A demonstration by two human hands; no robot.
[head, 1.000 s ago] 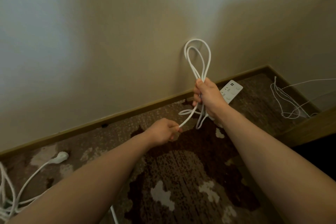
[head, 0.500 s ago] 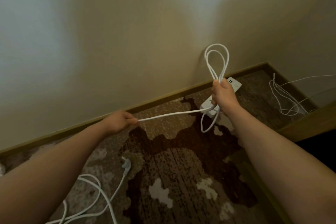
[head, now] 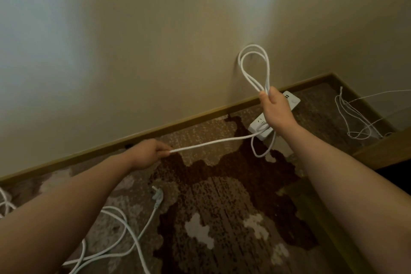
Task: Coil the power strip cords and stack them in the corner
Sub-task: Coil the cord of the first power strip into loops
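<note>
Head camera shows you partway through coiling one cord. Your right hand (head: pixel 275 109) is wrapped around a gathered bundle of white cord (head: pixel 253 69), with a couple of loops standing up above the fist against the wall (head: pixel 155 40) and another loop hanging below it. The power strip (head: pixel 261 128) belonging to this cord lies on the carpet (head: pixel 222 218) just beyond your wrist, near the baseboard (head: pixel 178 124). Your left hand (head: pixel 149 155) pinches the same cord further along, so a straight length runs taut between your two hands.

I'd judge this cord about half coiled. From your left hand the remaining length seems to drop out of sight behind your forearm, and loose white cord with a plug (head: pixel 157 198) at its end lies on the carpet below; whether that is the same cord I cannot tell for sure. More loose cord shows at the far left edge. A thin tangle of wire (head: pixel 353 115) sits in the corner on the right. Nothing coiled is stacked in the corner yet, so both finishing the coils and the stacking remain.
</note>
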